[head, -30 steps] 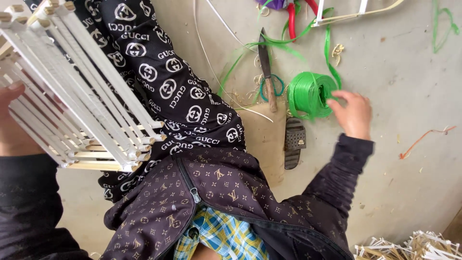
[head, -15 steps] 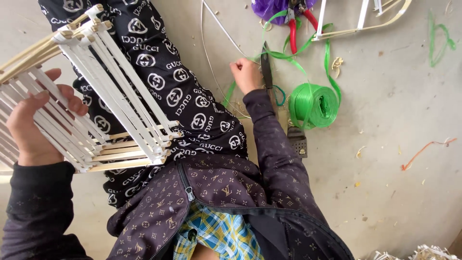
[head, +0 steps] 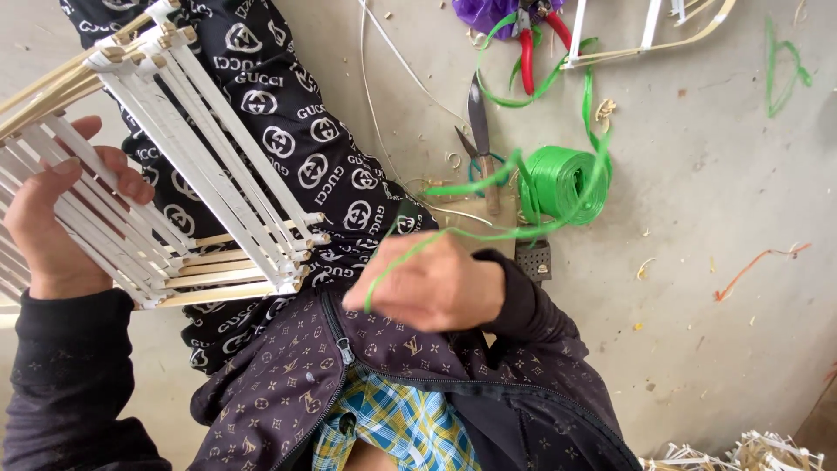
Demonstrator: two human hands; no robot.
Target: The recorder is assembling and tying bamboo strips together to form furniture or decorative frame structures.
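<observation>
On the littered concrete floor point(head: 697, 174), the right hand point(head: 432, 283) pinches green twine point(head: 488, 231); the left hand point(head: 57, 222) grips a slatted frame point(head: 174, 174).

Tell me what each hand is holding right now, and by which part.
Left hand: the slatted frame, gripped by its slats. Right hand: the green strip, pinched near its loose end.

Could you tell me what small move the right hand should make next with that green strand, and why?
Probably carry the green strand across to the slatted frame: the right hand pinches its free end, the roll trails behind on the floor, and the left hand holds the frame nearby.
</observation>
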